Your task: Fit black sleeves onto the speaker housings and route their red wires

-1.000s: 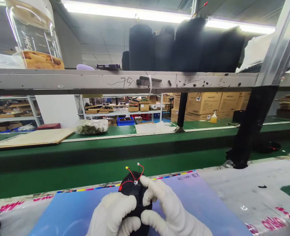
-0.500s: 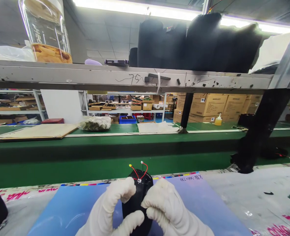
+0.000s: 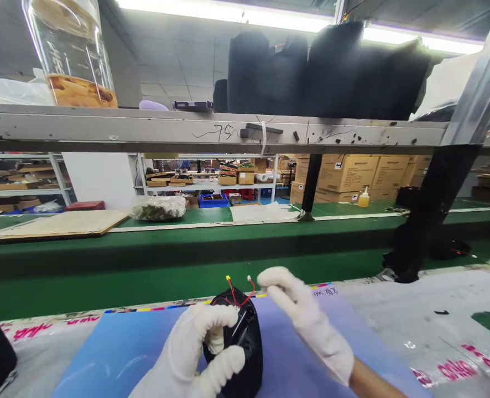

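Note:
A black, rounded oval housing (image 3: 251, 345) stands tilted on the blue sheet (image 3: 311, 337). My left hand (image 3: 199, 348), in a white glove, grips its left side with curled fingers and the thumb across the front. Two thin leads rise from the housing's top: one ends in a yellow connector (image 3: 228, 278), the other, a red wire, in a white connector (image 3: 249, 278). My right hand (image 3: 297, 307), also gloved, is off the housing to its upper right. Its fingers reach toward the white connector with a gap between thumb and fingers; I see nothing held there.
Clear plastic film with pink print (image 3: 456, 370) covers the bench around the sheet. A green surface (image 3: 104, 282) runs behind it. Overhead crosses a shelf (image 3: 145, 126) carrying a glass jar (image 3: 79, 66) and black bundles (image 3: 332, 77). A black-wrapped post (image 3: 427, 221) stands right.
My right hand has left the front of the housing and moved up and right, near the white connector. My left hand keeps its hold. The view has shifted slightly.

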{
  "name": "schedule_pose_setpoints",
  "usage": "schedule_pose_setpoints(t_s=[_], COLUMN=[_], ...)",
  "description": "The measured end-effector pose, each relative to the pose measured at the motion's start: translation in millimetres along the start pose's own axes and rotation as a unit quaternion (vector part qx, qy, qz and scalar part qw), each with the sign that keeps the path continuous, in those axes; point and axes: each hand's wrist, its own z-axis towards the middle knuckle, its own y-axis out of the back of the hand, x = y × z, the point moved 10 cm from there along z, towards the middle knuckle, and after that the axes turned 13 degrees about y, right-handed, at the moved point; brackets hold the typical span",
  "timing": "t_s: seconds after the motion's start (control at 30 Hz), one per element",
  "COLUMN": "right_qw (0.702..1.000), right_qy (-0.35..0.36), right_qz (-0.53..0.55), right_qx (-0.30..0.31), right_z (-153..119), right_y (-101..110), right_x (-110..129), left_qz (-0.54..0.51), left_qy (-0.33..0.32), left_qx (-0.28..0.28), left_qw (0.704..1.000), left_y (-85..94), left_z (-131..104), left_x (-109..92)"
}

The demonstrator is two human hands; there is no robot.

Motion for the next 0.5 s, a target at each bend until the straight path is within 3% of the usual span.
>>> schedule_pose_setpoints(t_s=[0.07, 0.2, 0.5], right_qw=[0.997, 0.993, 0.975], right_qy=[-0.033, 0.016, 0.175], right_qz=[0.024, 0.043, -0.007], right_qx=[0.059, 0.108, 0.139], right_z=[-1, -6, -10], right_y=[-23, -47, -29], right_x=[-18, -11, 30], left_qz=[-0.012, -0.073, -0.026], left_qy=[-0.003, -0.054, -0.096], left_qx=[0.008, 0.056, 0.021], left_qw=[1.0, 0.994, 0.995], left_y=[-0.2, 1.1, 19.6], left_z=[2, 8, 15], left_x=[6, 9, 24])
